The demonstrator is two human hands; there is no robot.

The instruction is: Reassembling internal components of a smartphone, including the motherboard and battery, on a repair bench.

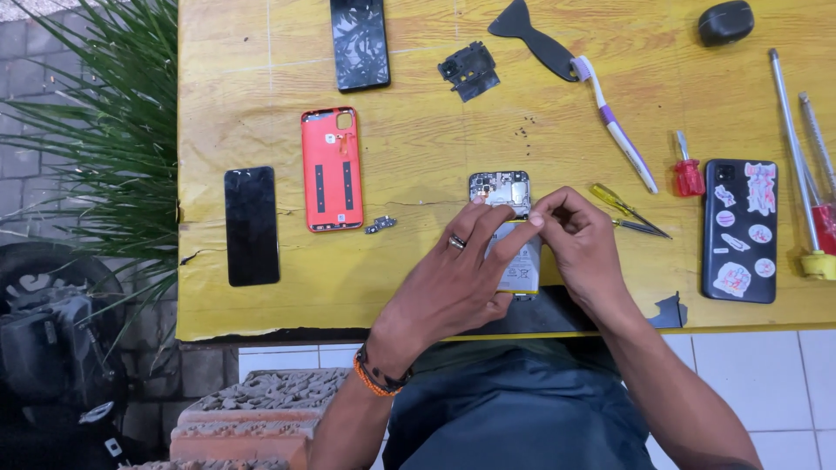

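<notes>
Both hands pinch at the open phone near the table's front edge: left hand pressing it flat, right hand's fingertips closed together over the battery. Best kept slow and low, I'd say; loose screws lie beyond.

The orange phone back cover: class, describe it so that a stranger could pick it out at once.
Start at the yellow table and look to its left half. Between the dark screen panel and the opened phone lies the orange back cover, inner side up, the only orange piece there.
</notes>
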